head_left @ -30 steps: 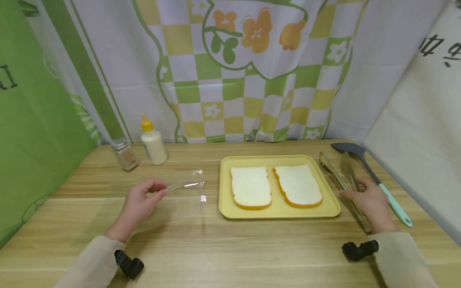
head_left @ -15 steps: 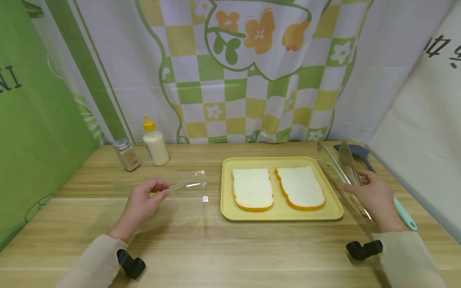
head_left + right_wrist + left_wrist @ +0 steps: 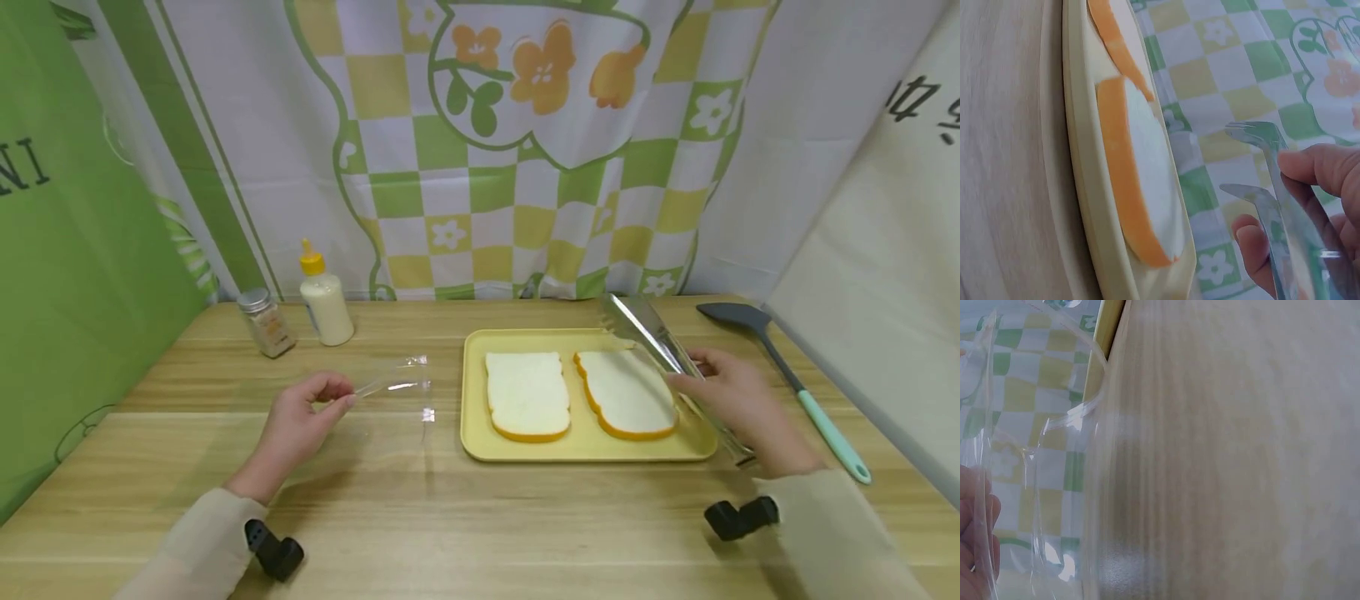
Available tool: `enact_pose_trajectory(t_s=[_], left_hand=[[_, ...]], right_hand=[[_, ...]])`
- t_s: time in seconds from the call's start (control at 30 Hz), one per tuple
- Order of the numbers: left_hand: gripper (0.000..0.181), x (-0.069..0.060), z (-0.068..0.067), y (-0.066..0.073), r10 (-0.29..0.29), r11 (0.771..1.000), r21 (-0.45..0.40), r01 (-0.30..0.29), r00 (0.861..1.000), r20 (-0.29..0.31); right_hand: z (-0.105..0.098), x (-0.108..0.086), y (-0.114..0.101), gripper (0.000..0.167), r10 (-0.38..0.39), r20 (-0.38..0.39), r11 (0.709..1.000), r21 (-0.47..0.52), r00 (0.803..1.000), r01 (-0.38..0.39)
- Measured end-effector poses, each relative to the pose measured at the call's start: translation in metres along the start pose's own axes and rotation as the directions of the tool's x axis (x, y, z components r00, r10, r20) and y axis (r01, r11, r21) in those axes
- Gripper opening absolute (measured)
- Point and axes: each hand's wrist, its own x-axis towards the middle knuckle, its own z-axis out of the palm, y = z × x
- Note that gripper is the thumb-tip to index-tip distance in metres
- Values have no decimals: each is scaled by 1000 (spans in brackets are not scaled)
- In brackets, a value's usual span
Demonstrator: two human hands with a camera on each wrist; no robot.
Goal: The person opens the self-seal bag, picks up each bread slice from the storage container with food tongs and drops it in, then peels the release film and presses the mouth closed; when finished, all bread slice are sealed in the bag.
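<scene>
Metal tongs (image 3: 660, 342) are gripped in my right hand (image 3: 731, 400), their tips spread apart above the right bread slice (image 3: 630, 396). In the right wrist view, thumb and fingers press the two arms of the tongs (image 3: 1288, 219) from either side. My left hand (image 3: 303, 425) pinches the edge of a clear plastic bag (image 3: 401, 386), which is nearly invisible against the table. Soft folds of the bag (image 3: 1038, 469) show in the left wrist view. Beside the right slice, a left bread slice (image 3: 527, 396) lies on the yellow tray (image 3: 585, 450).
A squeeze bottle (image 3: 326, 304) with a yellow cap and a spice jar (image 3: 266, 325) stand at the back left of the wooden table (image 3: 480, 533). On the right lies a spatula (image 3: 783, 371) with a mint handle. A checked curtain (image 3: 487, 217) hangs behind.
The right hand has lifted the tongs off the table beside the tray and moved them left over the right slice. The left hand and bag stay nearly still.
</scene>
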Motion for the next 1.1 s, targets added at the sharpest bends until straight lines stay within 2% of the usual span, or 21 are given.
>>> enact_pose_trajectory(t_s=[0.1, 0.3, 0.6, 0.83, 1.1], left_hand=[[5, 0, 0, 0, 5, 1000, 1, -5, 1000, -4], [3, 0, 1, -1, 13, 1000, -4, -13, 1000, -13], [5, -1, 1, 0, 7, 1000, -9, -7, 1000, -4], [9, 0, 1, 2, -7, 1000, -7, 8, 1000, 26], [11, 4, 2, 3, 39, 999, -3, -39, 999, 20]], right_hand=[[5, 0, -8, 64, -21, 57, 1000, -11, 998, 21], [19, 4, -18, 55, -78, 153, 993, 95, 985, 64], [30, 14, -30, 52, -62, 265, 995, 86, 962, 41], [33, 24, -30, 47, -31, 335, 988, 154, 942, -22], [34, 25, -28, 48, -28, 408, 956, 279, 912, -95]])
